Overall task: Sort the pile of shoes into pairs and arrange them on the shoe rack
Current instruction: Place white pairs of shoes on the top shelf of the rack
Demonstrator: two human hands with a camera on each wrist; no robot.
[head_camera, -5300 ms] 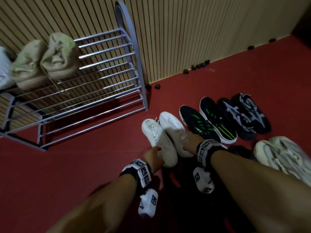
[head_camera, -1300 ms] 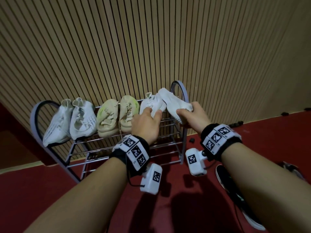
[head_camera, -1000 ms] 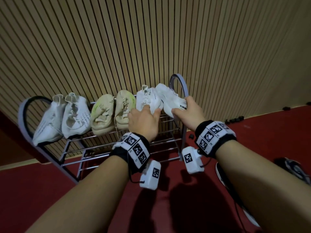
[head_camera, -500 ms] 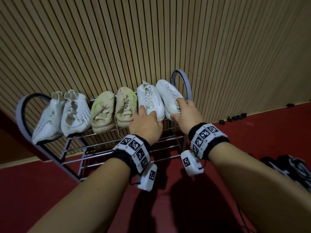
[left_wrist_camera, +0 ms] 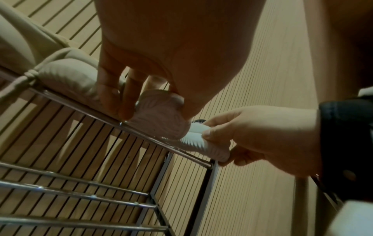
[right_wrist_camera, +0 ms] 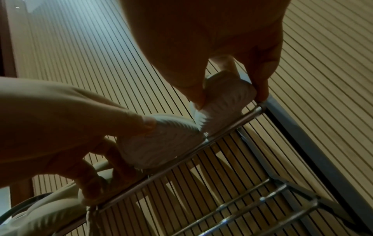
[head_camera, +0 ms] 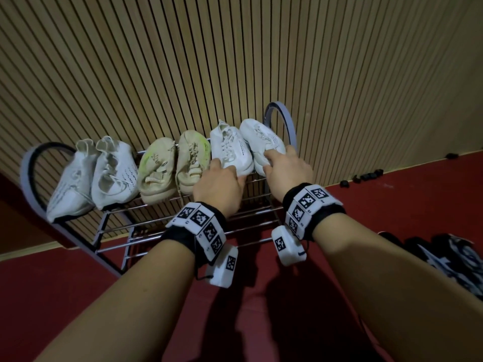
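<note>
Two white sneakers stand side by side at the right end of the metal shoe rack's (head_camera: 117, 228) top shelf, toes toward the wall. My left hand (head_camera: 224, 176) grips the heel of the left sneaker (head_camera: 230, 150), fingers curled round its ribbed sole (left_wrist_camera: 159, 118). With thumb and fingers my right hand (head_camera: 279, 163) pinches the heel of the right sneaker (head_camera: 261, 138), which sits against the rack's arched end frame; its sole (right_wrist_camera: 226, 95) rests on the front rail. Both heels overhang that rail.
A beige pair with yellow-green marks (head_camera: 156, 173) and another white pair (head_camera: 115, 173) fill the rest of the top shelf. The lower rails (head_camera: 183, 220) hold nothing. Black patterned shoes (head_camera: 444, 257) lie on the red floor at right. A slatted wall stands behind.
The white pair went from the floor up to the rack. Over the last second both sneakers tipped down and settled onto the top shelf, my hands still at their heels.
</note>
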